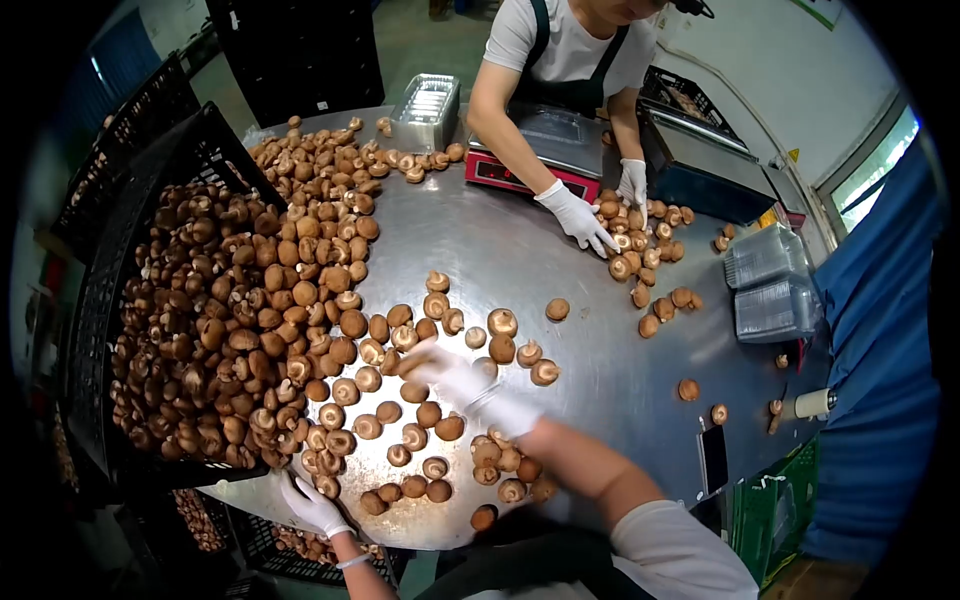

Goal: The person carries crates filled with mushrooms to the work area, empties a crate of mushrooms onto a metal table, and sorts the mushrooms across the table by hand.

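Observation:
Brown shiitake mushrooms (240, 340) spill in a big heap from a tipped black crate (100, 340) onto the metal table (430, 240). In a white glove, my right hand (445, 372) reaches over loose mushrooms in the middle. Motion smears its fingers, so whether it holds one is unclear. My left hand (315, 508), gloved too, is at the table's front edge below the crate's lower corner. Its fingers are apart, beside several mushrooms (325, 462). A small cluster of mushrooms (500, 462) sits near my body, under my right forearm.
Across the table, a co-worker's gloved hands (585, 218) handle a mushroom pile (640, 240) beside a red scale (530, 150). Clear plastic trays stand at the back (427, 112) and right (772, 285). A phone-like dark slab (713, 460) and white roll (815, 403) are at right.

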`<act>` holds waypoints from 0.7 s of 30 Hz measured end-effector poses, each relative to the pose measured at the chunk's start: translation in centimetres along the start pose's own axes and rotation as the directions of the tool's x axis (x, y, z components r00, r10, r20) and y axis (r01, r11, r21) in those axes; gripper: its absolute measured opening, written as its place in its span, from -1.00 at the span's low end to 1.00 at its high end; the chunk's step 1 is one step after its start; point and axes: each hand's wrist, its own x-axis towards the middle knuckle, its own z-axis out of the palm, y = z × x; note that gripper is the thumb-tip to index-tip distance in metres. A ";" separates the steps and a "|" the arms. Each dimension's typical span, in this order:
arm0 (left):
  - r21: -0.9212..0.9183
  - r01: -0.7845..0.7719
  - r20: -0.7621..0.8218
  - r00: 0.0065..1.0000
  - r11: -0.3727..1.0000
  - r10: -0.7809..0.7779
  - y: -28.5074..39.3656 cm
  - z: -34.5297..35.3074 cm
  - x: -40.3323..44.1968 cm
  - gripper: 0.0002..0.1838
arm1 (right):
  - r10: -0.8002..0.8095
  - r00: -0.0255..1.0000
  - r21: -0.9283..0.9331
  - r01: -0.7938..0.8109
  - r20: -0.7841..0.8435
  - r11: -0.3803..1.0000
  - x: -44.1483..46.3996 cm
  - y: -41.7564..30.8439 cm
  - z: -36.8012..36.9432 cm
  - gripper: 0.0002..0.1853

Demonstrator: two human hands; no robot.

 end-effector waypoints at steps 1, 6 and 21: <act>-0.005 -0.003 -0.002 1.000 1.000 0.003 -0.2 0.1 -0.1 -0.60 | 0.213 0.955 0.009 -0.219 0.205 0.976 0.2 -1.7 4.4 -0.71; -0.083 0.016 -0.007 1.000 0.996 -0.017 -1.4 0.6 -0.1 -0.59 | -0.251 0.821 -0.218 0.407 0.513 0.887 -3.6 -2.1 15.9 -0.17; -0.137 0.060 -0.034 0.997 0.989 -0.065 0.5 0.0 -0.5 -0.61 | -0.167 0.978 -0.664 0.041 -0.127 0.747 2.2 6.1 -3.5 -0.52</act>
